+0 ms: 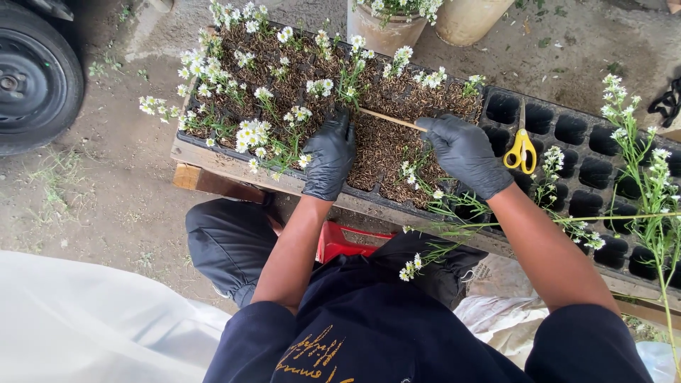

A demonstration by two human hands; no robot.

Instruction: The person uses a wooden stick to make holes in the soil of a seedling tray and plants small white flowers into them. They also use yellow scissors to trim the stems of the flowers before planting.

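Observation:
A black seedling tray [425, 213] filled with brown husk mix rests on a wooden pallet. Small white-flowered cuttings [248, 131] stand in its left and far cells. My left hand [329, 157], in a black glove, presses flat on the mix near the tray's front, fingers spread. My right hand [464, 152], also gloved, holds a thin wooden stick [389, 119] whose tip pokes into the mix at the tray's middle. Loose flower stems [454, 213] lie under my right wrist.
Yellow-handled scissors [522, 147] lie on a second, empty-celled black tray [603, 170] at right. Tall flower stems [649, 184] rise at far right. Two pots [464, 21] stand beyond the trays. A car tyre [32, 74] is at left, white plastic sheet [92, 326] lower left.

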